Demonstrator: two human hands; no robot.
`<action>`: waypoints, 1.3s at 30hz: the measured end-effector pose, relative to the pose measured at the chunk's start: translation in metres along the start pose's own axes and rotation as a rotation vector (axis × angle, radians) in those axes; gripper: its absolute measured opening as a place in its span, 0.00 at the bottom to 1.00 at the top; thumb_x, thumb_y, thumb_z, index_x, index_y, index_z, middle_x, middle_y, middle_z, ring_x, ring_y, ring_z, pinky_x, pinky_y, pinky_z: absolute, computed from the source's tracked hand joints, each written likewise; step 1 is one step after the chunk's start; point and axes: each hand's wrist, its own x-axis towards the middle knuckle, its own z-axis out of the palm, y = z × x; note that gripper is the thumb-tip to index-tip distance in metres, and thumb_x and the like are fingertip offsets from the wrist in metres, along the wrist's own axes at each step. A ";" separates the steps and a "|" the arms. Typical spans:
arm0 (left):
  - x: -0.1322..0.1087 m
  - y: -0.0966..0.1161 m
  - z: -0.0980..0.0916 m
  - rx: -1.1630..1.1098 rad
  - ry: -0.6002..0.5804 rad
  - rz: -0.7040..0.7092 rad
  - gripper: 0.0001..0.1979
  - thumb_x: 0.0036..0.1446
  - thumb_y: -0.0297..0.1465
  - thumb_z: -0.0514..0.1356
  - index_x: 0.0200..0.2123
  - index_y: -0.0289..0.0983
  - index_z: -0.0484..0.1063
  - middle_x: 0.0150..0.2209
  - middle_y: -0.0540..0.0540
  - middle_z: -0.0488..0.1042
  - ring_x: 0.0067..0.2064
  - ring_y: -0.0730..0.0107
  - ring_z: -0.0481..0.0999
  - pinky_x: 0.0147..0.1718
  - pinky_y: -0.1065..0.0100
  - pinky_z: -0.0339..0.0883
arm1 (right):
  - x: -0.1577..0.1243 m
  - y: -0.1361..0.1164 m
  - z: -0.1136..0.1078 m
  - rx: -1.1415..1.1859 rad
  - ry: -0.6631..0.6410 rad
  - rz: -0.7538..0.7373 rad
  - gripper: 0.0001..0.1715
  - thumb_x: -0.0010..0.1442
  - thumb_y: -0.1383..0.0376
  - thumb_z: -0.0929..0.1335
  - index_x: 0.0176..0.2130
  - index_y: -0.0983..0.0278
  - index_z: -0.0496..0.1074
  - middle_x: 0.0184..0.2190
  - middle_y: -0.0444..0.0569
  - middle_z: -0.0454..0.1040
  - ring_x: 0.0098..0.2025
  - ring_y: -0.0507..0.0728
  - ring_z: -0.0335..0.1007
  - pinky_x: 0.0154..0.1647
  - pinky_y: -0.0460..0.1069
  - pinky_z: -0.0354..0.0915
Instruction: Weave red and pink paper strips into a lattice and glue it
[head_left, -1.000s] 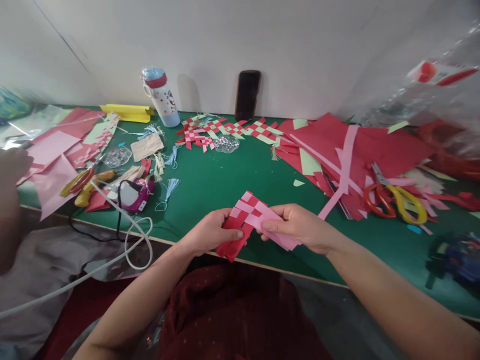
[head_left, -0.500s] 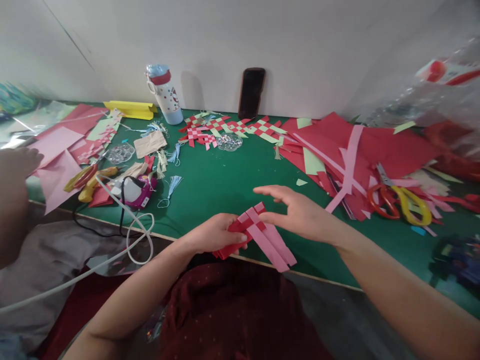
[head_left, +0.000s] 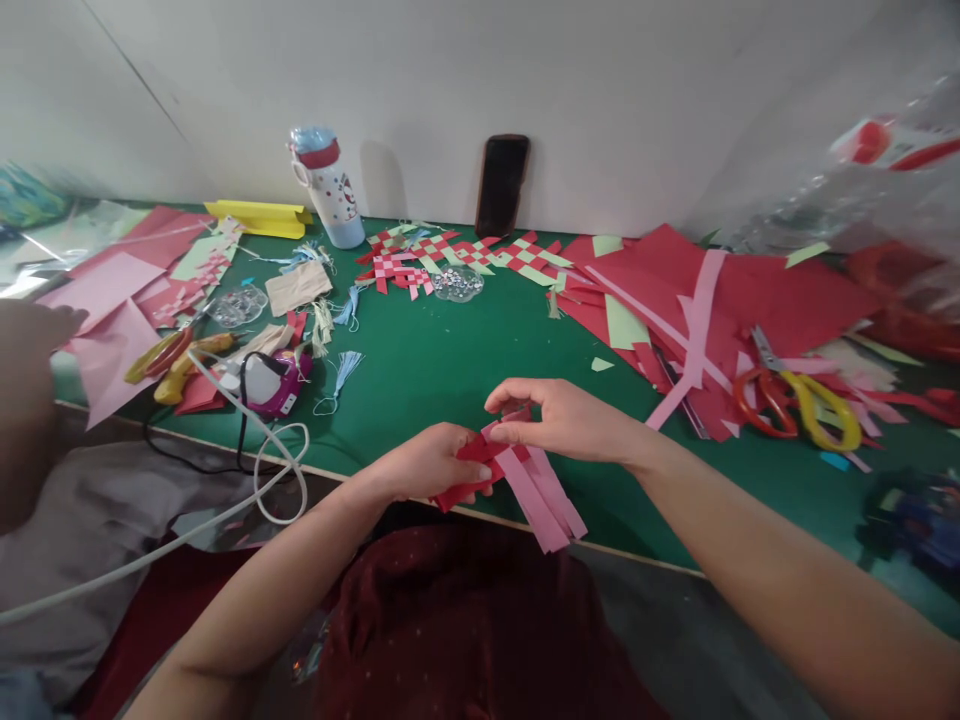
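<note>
Over the table's near edge I hold a piece of woven paper strips [head_left: 541, 495], red crossed with pink. Its pink ends hang toward me, and its red ends point left. My left hand [head_left: 429, 462] is closed on the red part, thumb on top. My right hand [head_left: 562, 422] curls over the upper edge of the weave, its thumb against the paper and its fingers bent behind. The fingertips of that hand are partly hidden, as is the crossing beneath it.
Finished checkered paper pieces [head_left: 480, 250] lie along the wall near a phone [head_left: 502, 187] and a bottle [head_left: 334, 195]. To the right are red sheets [head_left: 660, 270] and scissors [head_left: 821, 410]. Tassels, tools and a white cable [head_left: 300, 440] lie left, beside another person's arm [head_left: 26, 400].
My right hand has moved left and closed its fingers over the upper edge of the weave. The pink ends have shifted slightly left. My left hand keeps its hold.
</note>
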 end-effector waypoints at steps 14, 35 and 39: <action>-0.005 -0.005 -0.003 -0.130 0.108 0.130 0.15 0.57 0.42 0.62 0.33 0.34 0.73 0.26 0.50 0.72 0.22 0.81 0.66 0.17 0.80 0.57 | -0.009 0.030 0.006 0.493 -0.005 0.142 0.36 0.53 0.48 0.73 0.55 0.63 0.68 0.45 0.52 0.78 0.44 0.57 0.74 0.44 0.51 0.69; -0.005 -0.016 -0.020 0.468 0.858 0.483 0.33 0.59 0.37 0.62 0.65 0.40 0.56 0.63 0.39 0.64 0.65 0.54 0.62 0.62 0.52 0.58 | -0.025 0.001 -0.019 -0.512 0.536 -0.020 0.17 0.63 0.53 0.66 0.33 0.61 0.77 0.22 0.43 0.74 0.24 0.53 0.66 0.25 0.48 0.55; -0.003 -0.033 -0.010 0.672 1.079 0.572 0.27 0.64 0.29 0.54 0.65 0.39 0.55 0.63 0.36 0.63 0.66 0.55 0.60 0.61 0.49 0.61 | -0.027 0.016 0.006 -1.035 0.643 -0.358 0.13 0.66 0.67 0.63 0.37 0.63 0.78 0.31 0.48 0.81 0.31 0.55 0.74 0.34 0.51 0.60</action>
